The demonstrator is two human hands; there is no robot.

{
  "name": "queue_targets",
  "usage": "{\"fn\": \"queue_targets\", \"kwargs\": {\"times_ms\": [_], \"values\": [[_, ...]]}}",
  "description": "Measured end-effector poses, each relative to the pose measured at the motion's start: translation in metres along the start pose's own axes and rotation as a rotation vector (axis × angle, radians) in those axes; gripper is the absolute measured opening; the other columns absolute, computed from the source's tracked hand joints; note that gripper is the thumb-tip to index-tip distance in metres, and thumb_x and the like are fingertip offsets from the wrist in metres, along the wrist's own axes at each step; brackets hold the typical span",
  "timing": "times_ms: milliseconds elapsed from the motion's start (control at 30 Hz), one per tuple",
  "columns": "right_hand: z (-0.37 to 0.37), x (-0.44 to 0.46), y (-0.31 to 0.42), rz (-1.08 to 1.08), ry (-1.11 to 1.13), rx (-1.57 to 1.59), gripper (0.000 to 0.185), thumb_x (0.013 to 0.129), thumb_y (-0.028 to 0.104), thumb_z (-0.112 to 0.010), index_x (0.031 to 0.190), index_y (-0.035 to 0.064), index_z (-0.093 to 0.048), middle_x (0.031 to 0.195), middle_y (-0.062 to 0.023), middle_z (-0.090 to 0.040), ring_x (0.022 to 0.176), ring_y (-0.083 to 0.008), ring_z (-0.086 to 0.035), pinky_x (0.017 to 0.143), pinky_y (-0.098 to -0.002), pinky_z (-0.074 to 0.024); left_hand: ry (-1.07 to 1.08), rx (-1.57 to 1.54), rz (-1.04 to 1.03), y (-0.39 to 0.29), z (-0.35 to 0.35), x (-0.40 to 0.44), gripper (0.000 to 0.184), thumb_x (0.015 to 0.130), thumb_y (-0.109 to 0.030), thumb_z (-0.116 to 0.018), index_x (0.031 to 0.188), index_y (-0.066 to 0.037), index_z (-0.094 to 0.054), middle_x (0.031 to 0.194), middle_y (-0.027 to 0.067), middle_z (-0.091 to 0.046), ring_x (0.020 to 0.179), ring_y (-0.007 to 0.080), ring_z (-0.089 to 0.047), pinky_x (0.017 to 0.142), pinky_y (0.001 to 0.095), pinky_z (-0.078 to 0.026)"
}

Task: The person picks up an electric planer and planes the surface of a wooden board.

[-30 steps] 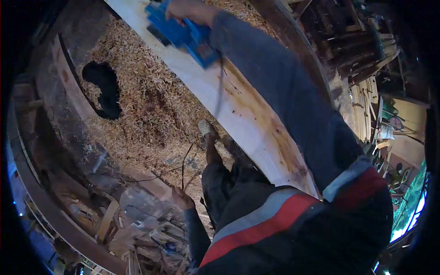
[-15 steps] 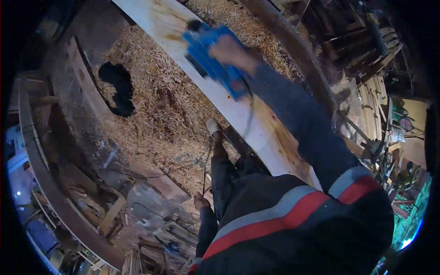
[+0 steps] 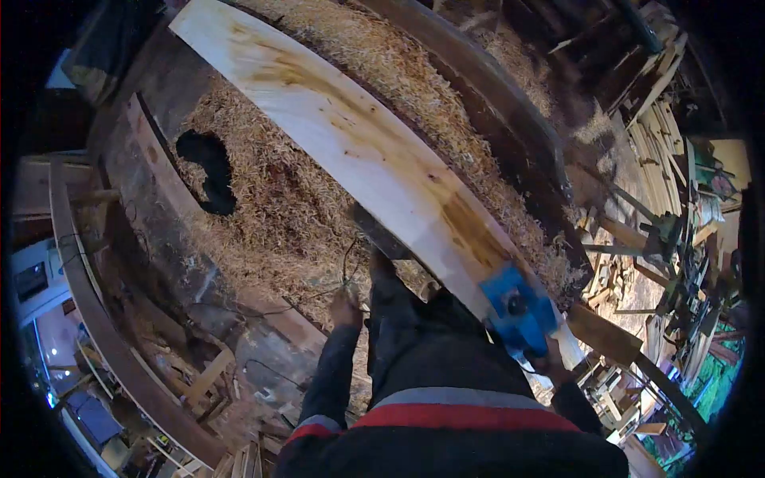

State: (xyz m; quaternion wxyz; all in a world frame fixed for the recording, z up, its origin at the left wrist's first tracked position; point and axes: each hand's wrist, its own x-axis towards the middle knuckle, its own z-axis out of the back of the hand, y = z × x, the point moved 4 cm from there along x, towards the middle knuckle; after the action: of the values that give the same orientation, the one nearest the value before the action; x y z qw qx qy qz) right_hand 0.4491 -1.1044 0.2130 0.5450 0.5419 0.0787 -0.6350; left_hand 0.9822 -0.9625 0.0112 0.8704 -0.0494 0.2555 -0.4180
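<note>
A long pale wooden plank [image 3: 335, 135] with brown streaks runs diagonally from the upper left toward my body. On its near end sits a blue electric planer [image 3: 519, 309], slightly blurred. My right hand [image 3: 548, 363] is closed round the rear of the planer, its fingers partly hidden. Low on the other side, beside my leg, my left hand [image 3: 345, 309] is closed on a dark power cord [image 3: 347, 260], which loops up from it.
Wood shavings [image 3: 279, 187] cover the floor on both sides of the plank. A dark beam [image 3: 478, 72] lies beyond it. Another long curved board [image 3: 84, 295] stands at the left. Scrap wood [image 3: 657, 155] is piled at the right, and a short block [image 3: 603, 334] lies near the planer.
My right hand has drawn the planer from the plank's far part back to its near end, beside my body. The left hand stays low with the cord, and the view has shifted.
</note>
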Motion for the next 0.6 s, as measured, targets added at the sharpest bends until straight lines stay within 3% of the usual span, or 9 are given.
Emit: {"fn": "queue_targets", "kwargs": {"times_ms": [33, 133, 200, 233, 300, 333, 433, 500, 600], "values": [[-0.001, -0.011, -0.015, -0.066, 0.011, 0.1, 0.052, 0.076, 0.028, -0.075, 0.12, 0.005, -0.059, 0.104, -0.0223, -0.066, 0.093, -0.0396, -0.065, 0.083, -0.0483, -0.0513, 0.012, -0.003, -0.003, -0.017, -0.012, -0.006, 0.042, 0.1, -0.031, -0.047, 0.121, 0.003, -0.061, 0.122, 0.0206, -0.064, 0.122, 0.0386, -0.054, 0.102, 0.0463, -0.043], [-0.002, -0.037, -0.034, 0.053, 0.054, 0.312, 0.056, 0.077, 0.029, -0.075, 0.123, 0.0058, -0.056, 0.107, -0.0221, -0.066, 0.095, -0.0417, -0.064, 0.082, -0.0494, -0.051, -0.042, -0.031, -0.2, -0.052, -0.035, -0.02, 0.043, 0.098, -0.031, -0.051, 0.125, 0.002, -0.059, 0.123, 0.0235, -0.063, 0.125, 0.0395, -0.053, 0.105, 0.046, -0.041], [-0.002, -0.014, -0.034, 0.265, -0.066, -0.365, 0.057, 0.078, 0.03, -0.074, 0.126, 0.0056, -0.054, 0.11, -0.0233, -0.065, 0.097, -0.0434, -0.064, 0.082, -0.0495, -0.0515, 0.048, -0.152, -0.028, -0.045, -0.045, -0.019, 0.039, 0.099, -0.035, -0.043, 0.115, -0.005, -0.062, 0.123, 0.0211, -0.06, 0.116, 0.0399, -0.055, 0.096, 0.0521, -0.044], [-0.003, -0.003, 0.021, 0.303, -0.035, -0.282, 0.059, 0.078, 0.03, -0.075, 0.127, 0.0054, -0.054, 0.112, -0.0254, -0.064, 0.101, -0.0448, -0.063, 0.087, -0.0521, -0.0494, 0.051, -0.148, -0.032, -0.036, -0.042, -0.018, 0.039, 0.099, -0.035, -0.043, 0.115, -0.005, -0.062, 0.123, 0.0211, -0.06, 0.116, 0.0399, -0.055, 0.096, 0.0521, -0.044], [-0.002, 0.021, 0.093, 0.137, 0.007, -0.13, 0.056, 0.078, 0.028, -0.074, 0.125, 0.0049, -0.055, 0.111, -0.0254, -0.064, 0.1, -0.0446, -0.062, 0.091, -0.0521, -0.0477, 0.322, 0.032, -0.016, 0.0, -0.038, -0.016, 0.042, 0.1, -0.039, -0.04, 0.118, -0.007, -0.061, 0.13, 0.019, -0.059, 0.121, 0.0395, -0.053, 0.1, 0.0518, -0.041], [-0.005, 0.036, 0.13, 0.19, -0.025, -0.09, 0.055, 0.078, 0.027, -0.074, 0.124, 0.0044, -0.056, 0.11, -0.0243, -0.065, 0.101, -0.0435, -0.062, 0.092, -0.0507, -0.048, 0.325, 0.031, -0.012, 0.02, -0.034, -0.014, 0.042, 0.1, -0.039, -0.04, 0.118, -0.007, -0.061, 0.13, 0.019, -0.059, 0.121, 0.0395, -0.053, 0.1, 0.0518, -0.041], [-0.01, 0.089, 0.245, 0.514, -0.218, -0.286, 0.053, 0.076, 0.027, -0.077, 0.119, 0.0004, -0.06, 0.107, -0.0189, -0.068, 0.099, -0.0321, -0.065, 0.088, -0.0424, -0.0505, 0.237, 0.16, 0.124, 0.063, -0.016, -0.007, 0.046, 0.103, -0.042, -0.034, 0.117, -0.011, -0.064, 0.131, 0.0185, -0.058, 0.12, 0.0387, -0.054, 0.099, 0.0506, -0.043], [-0.024, 0.128, 0.312, 0.334, -0.047, -0.087, 0.052, 0.077, 0.026, -0.076, 0.119, 0.0011, -0.061, 0.107, -0.0168, -0.068, 0.098, -0.0295, -0.065, 0.089, -0.041, -0.05, 0.052, 0.021, 0.403, 0.077, 0.01, -0.007, 0.048, 0.104, -0.04, -0.034, 0.119, -0.006, -0.065, 0.135, 0.021, -0.056, 0.119, 0.0406, -0.054, 0.1, 0.0477, -0.044], [-0.047, 0.196, 0.422, 0.388, 0.02, 0.078, 0.045, 0.077, 0.022, -0.073, 0.115, 0.0007, -0.063, 0.103, -0.0147, -0.069, 0.095, -0.0254, -0.065, 0.086, -0.0397, -0.0501, 0.035, -0.014, 0.491, 0.095, 0.009, -0.003, 0.045, 0.105, -0.035, -0.039, 0.123, -0.001, -0.063, 0.134, 0.0238, -0.055, 0.117, 0.0423, -0.055, 0.1, 0.0466, -0.044]]}}
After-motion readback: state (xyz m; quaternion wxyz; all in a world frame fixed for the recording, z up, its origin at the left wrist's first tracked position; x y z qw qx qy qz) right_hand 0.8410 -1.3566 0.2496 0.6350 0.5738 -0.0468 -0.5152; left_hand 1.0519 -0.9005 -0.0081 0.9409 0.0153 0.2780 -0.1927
